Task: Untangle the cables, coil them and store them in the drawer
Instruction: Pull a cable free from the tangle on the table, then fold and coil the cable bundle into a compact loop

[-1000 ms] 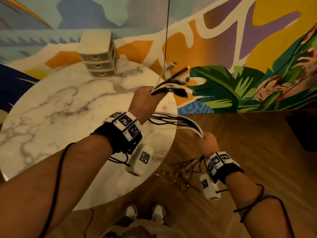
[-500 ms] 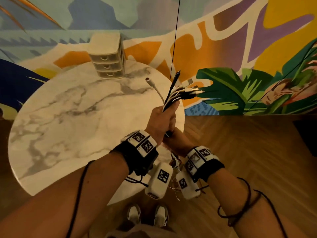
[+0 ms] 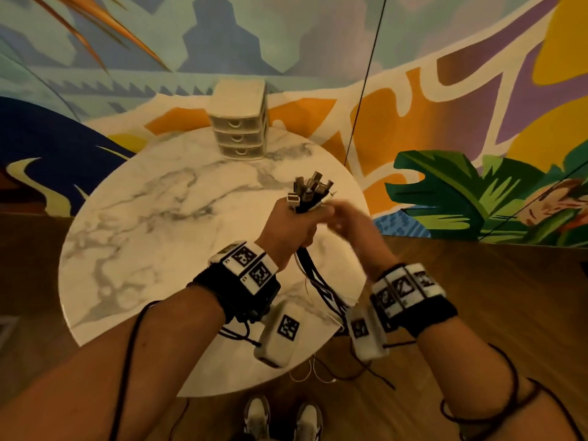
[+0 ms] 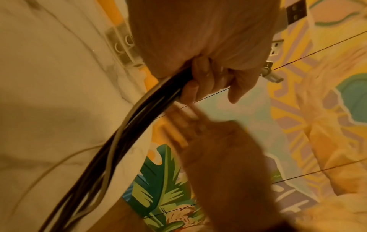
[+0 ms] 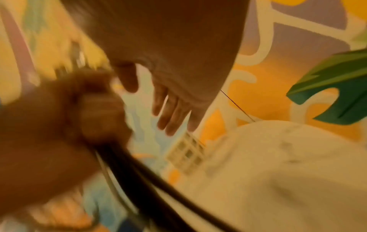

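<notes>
Head view: left hand (image 3: 288, 230) grips cables (image 3: 310, 192), right hand (image 3: 345, 222) beside

Setting: decorated indoor room, kind unclear | wall: colourful painted mural (image 3: 445, 90) with leaves | floor: wood (image 3: 477, 297) | furniture: round marble table (image 3: 143, 233), small drawer unit (image 3: 238, 122)

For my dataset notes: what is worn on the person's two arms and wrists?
Each wrist has a black band topped with white blocks bearing black square markers. A white camera pod hangs below each wrist. Thin black cables run along both bare forearms.
</notes>
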{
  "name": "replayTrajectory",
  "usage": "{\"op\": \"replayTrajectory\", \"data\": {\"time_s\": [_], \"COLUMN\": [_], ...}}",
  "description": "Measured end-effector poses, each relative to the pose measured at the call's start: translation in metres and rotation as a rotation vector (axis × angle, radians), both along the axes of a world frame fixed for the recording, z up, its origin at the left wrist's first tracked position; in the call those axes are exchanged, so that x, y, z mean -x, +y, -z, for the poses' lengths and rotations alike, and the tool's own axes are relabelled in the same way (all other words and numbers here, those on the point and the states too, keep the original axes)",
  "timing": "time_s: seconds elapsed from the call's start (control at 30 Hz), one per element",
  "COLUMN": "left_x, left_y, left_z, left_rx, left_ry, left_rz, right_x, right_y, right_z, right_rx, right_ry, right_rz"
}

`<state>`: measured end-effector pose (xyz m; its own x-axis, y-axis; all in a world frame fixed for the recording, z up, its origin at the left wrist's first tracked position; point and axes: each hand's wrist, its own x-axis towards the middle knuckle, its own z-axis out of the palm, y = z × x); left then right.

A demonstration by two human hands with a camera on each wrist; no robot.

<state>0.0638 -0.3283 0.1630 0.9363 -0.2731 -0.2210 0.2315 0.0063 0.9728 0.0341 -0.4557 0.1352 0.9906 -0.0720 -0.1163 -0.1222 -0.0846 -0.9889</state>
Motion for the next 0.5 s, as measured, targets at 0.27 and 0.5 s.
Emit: {"op": "replayTrajectory", "data": {"time_s": [0.27,0.5], "left_x": [0.002,0.004], "left_y": [0.017,0.029], "left_z": [-0.02,-0.025], "left_rx": [-0.142,-0.19], "left_ry": [-0.105,-0.142], "left_rz": [0.04,0.094], "right_x": [-0.031,-0.029], "right_y": [0.049,0.06], "right_z": [-0.079,-0.079], "right_rx": [0.414,0.138], "right_ry": [-0.156,-0.109], "right_rz": [-0.102,-0.093]}}
